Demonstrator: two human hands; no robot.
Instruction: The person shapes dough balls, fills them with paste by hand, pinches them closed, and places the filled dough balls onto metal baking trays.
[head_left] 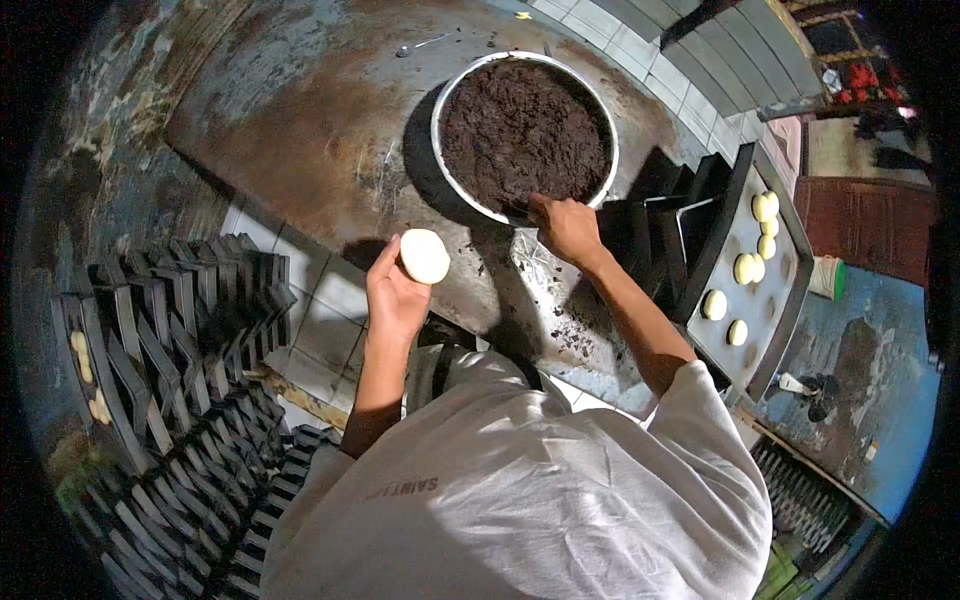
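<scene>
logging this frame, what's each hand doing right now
left hand: holding a flat pale dough round
right hand: at the dark crumbly filling, fingertips hidden, grip unclear

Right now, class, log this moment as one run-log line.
left hand: holds pale disc | right hand: at dark crumbly mass, near rim | tray: right side, pale pieces

l hand (400,290) palm up; r hand (568,230) farther fwd, palm dn.

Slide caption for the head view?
Left hand holds a flat, pale dough disc; right hand reaches into a round, silvery bowl of dark brown crumbly filling.
</scene>
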